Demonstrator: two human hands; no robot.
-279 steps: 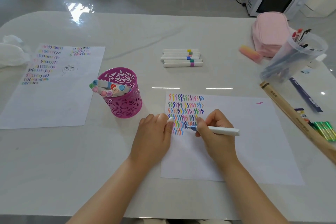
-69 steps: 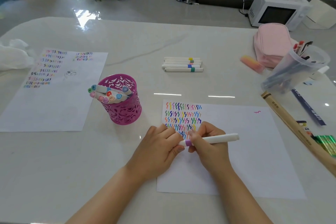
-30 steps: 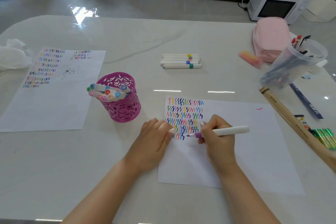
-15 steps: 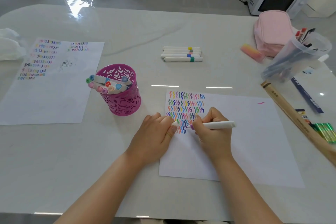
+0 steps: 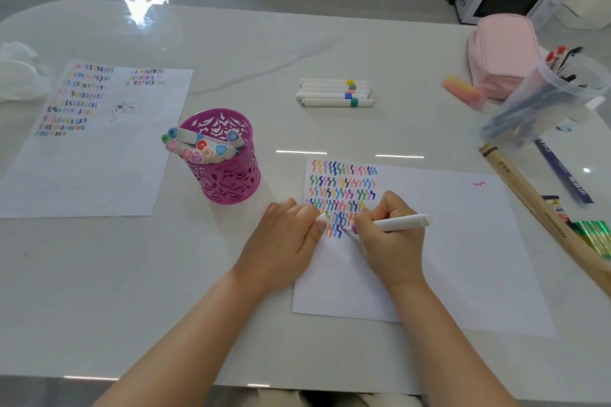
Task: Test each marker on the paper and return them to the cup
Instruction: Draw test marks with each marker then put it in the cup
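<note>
The right hand [image 5: 390, 241] pinches the white marker [image 5: 401, 223] close to its purple-banded writing end, thumb and forefinger clamped round the barrel and the other fingers curled beneath; the tip meets the paper [image 5: 463, 258] at the near end of the block of coloured squiggles [image 5: 342, 188], towards the sheet's far left corner; the barrel lies low, its tail pointing right. The left hand [image 5: 284, 238] rests just left of the tip, over the paper's left edge, its fingers curled round a small white piece that looks to be the cap [image 5: 321, 217], though most of it is hidden. The pink cup [image 5: 228, 175] stands left of the paper and a little farther off, with markers [image 5: 201, 149] leaning out over its left rim; five more markers [image 5: 335, 92] lie in a row on the table [image 5: 231, 43] farther away, well apart from the cup. The marker in hand looks light, stiff and smooth-sided, so a gentle pinch should hold it; the grip near the nib suits the stroke, but mid-barrel seems the better hold for capping and carrying; the felt tip is the delicate part and would stain whatever it brushes, so the cap probably belongs on before the trip to the cup; the cup looks light and loaded to one side, so the marker is best lowered in, not dropped.
</note>
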